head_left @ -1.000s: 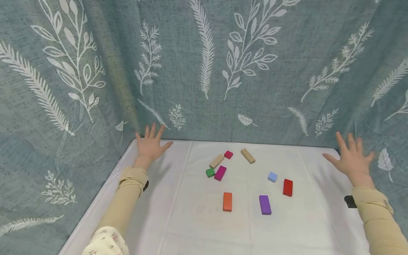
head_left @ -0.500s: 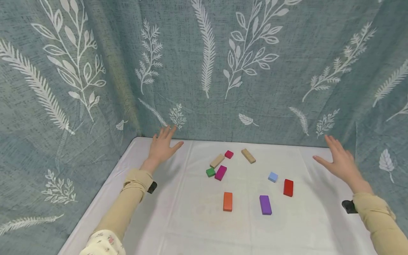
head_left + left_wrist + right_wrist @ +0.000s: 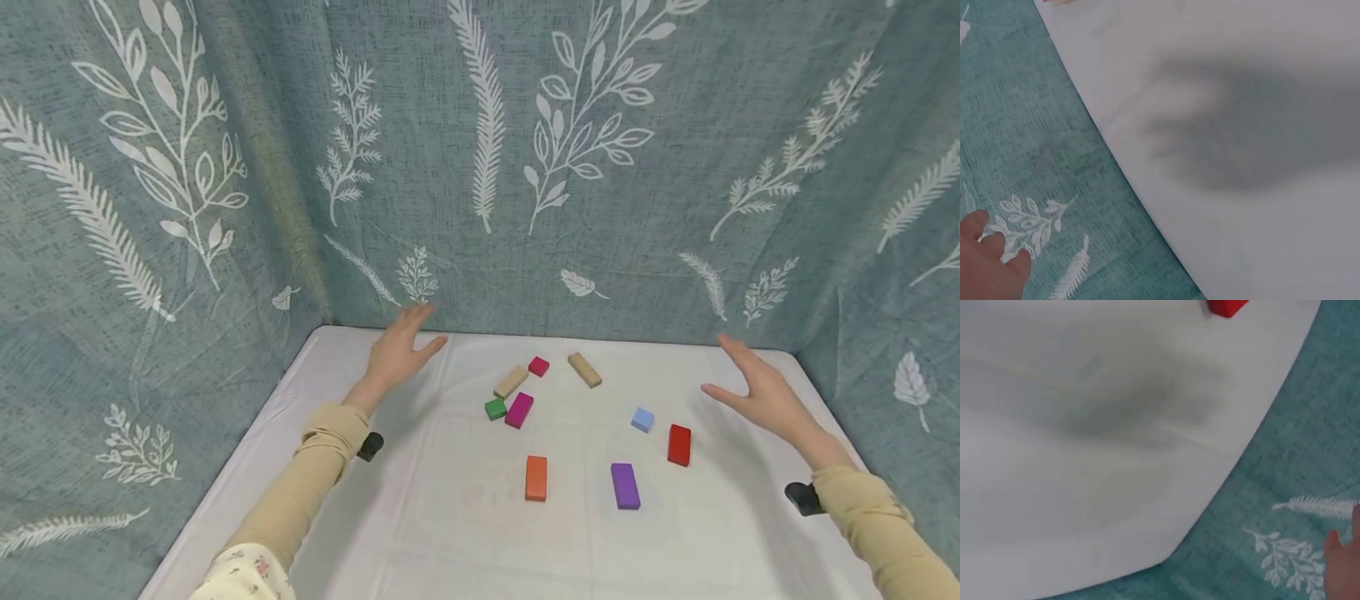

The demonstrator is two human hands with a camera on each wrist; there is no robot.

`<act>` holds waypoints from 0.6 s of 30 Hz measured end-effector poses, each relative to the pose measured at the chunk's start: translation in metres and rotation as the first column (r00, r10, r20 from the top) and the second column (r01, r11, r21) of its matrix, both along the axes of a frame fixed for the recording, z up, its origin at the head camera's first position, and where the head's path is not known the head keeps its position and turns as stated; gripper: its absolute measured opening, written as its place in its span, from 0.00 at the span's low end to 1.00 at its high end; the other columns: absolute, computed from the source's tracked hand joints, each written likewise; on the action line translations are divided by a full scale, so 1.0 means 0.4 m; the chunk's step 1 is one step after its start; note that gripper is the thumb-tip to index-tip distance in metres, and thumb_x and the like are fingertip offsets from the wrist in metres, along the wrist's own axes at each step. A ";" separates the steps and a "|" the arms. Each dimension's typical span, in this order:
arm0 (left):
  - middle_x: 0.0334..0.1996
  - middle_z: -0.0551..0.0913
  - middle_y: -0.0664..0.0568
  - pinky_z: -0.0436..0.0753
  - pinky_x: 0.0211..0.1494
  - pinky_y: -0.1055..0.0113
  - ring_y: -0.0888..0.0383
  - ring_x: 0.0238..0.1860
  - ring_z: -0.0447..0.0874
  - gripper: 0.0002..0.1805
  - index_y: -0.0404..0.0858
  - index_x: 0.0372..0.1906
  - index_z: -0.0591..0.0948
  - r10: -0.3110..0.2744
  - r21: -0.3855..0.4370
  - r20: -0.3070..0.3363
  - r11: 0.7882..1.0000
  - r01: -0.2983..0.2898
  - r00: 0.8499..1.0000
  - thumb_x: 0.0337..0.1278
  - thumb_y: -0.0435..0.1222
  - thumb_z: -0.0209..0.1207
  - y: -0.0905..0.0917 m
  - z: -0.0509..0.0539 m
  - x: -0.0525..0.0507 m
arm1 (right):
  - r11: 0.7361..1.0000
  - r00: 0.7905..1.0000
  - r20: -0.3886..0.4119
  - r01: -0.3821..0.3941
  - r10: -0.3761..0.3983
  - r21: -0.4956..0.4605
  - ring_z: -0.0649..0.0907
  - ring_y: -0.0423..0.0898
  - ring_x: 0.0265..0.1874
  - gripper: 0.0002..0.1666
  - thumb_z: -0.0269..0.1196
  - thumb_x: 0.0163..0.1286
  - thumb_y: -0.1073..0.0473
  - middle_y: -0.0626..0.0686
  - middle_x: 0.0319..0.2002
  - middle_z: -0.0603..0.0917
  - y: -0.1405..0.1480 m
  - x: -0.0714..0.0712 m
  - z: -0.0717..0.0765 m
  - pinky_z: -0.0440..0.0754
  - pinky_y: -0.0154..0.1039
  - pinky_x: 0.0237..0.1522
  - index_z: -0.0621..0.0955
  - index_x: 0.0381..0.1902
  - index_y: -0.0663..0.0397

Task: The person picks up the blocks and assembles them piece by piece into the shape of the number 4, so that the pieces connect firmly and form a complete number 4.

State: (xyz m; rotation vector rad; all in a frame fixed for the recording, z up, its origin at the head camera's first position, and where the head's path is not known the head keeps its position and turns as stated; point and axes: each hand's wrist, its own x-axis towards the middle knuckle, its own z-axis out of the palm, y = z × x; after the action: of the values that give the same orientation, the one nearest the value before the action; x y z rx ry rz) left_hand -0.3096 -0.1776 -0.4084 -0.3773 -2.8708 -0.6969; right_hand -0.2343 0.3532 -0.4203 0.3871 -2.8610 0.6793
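Over the far left of the white table my left hand (image 3: 397, 354) hovers with extended fingers and holds nothing. My right hand (image 3: 772, 404) is held above the right side, thumb apart from the fingers, also holding nothing. Closest to it lie a red block (image 3: 678, 445) and a light blue cube (image 3: 642, 419). Nearer the left hand are a green block (image 3: 495, 408), a magenta block (image 3: 519, 411), a plain wooden block (image 3: 511, 382) and a small crimson block (image 3: 538, 367). An orange block (image 3: 536, 478) and a purple block (image 3: 625, 486) lie nearer the front.
A second wooden block (image 3: 584, 370) lies toward the back. The white-covered table (image 3: 465, 550) meets a blue-green curtain (image 3: 480, 275) with white leaf prints at the back and sides. Each wrist carries a small black device, such as the left one (image 3: 371, 446).
Both hands have moved inward from the table's sides, the left toward the right and the right toward the left, and their spread fingers have drawn closer together. The blocks have stayed put.
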 end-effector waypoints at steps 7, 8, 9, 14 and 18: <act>0.74 0.57 0.45 0.75 0.56 0.40 0.42 0.73 0.53 0.35 0.47 0.72 0.60 -0.034 0.070 0.022 0.997 0.033 0.999 0.64 0.56 0.51 0.032 -0.010 0.011 | 0.998 0.997 0.061 -0.043 0.046 -0.048 0.60 0.70 0.66 0.51 0.66 0.62 0.48 0.69 0.70 0.58 -0.048 0.013 -0.020 0.63 0.69 0.60 0.53 0.74 0.57; 0.73 0.57 0.46 0.76 0.56 0.40 0.42 0.73 0.54 0.35 0.47 0.72 0.61 -0.046 0.078 0.019 0.996 0.045 0.999 0.64 0.55 0.51 0.037 -0.011 0.013 | 0.997 0.996 0.067 -0.050 0.053 -0.050 0.61 0.70 0.66 0.51 0.66 0.62 0.48 0.69 0.70 0.59 -0.055 0.015 -0.023 0.63 0.69 0.60 0.54 0.74 0.57; 0.73 0.58 0.47 0.75 0.57 0.41 0.42 0.72 0.57 0.34 0.48 0.71 0.62 -0.057 0.082 0.016 0.995 0.056 0.998 0.64 0.55 0.51 0.042 -0.012 0.015 | 0.997 0.996 0.067 -0.060 0.064 -0.056 0.61 0.70 0.66 0.50 0.66 0.61 0.49 0.69 0.70 0.59 -0.061 0.016 -0.027 0.64 0.69 0.60 0.54 0.74 0.57; 0.71 0.63 0.47 0.73 0.61 0.42 0.43 0.68 0.65 0.31 0.47 0.69 0.67 -0.107 0.129 -0.006 0.986 0.107 0.994 0.64 0.54 0.53 0.064 -0.014 0.025 | 0.990 0.991 0.029 -0.126 0.128 -0.068 0.65 0.70 0.64 0.47 0.68 0.59 0.54 0.69 0.67 0.65 -0.086 0.023 -0.037 0.66 0.67 0.59 0.60 0.71 0.59; 0.69 0.67 0.47 0.70 0.66 0.45 0.46 0.68 0.66 0.30 0.45 0.68 0.68 -0.153 0.204 -0.009 0.967 0.152 0.988 0.63 0.52 0.54 0.080 -0.019 0.032 | 0.981 0.983 0.000 -0.184 0.184 -0.058 0.68 0.69 0.62 0.45 0.69 0.58 0.56 0.68 0.65 0.68 -0.103 0.029 -0.041 0.68 0.64 0.58 0.63 0.69 0.61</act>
State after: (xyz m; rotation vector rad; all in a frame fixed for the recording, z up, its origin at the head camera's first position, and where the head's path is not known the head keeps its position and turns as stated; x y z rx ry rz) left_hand -0.2970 -0.1457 -0.4161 -0.5702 -2.7619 -1.0103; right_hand -0.2228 0.3118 -0.4366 0.6477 -2.8267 0.7941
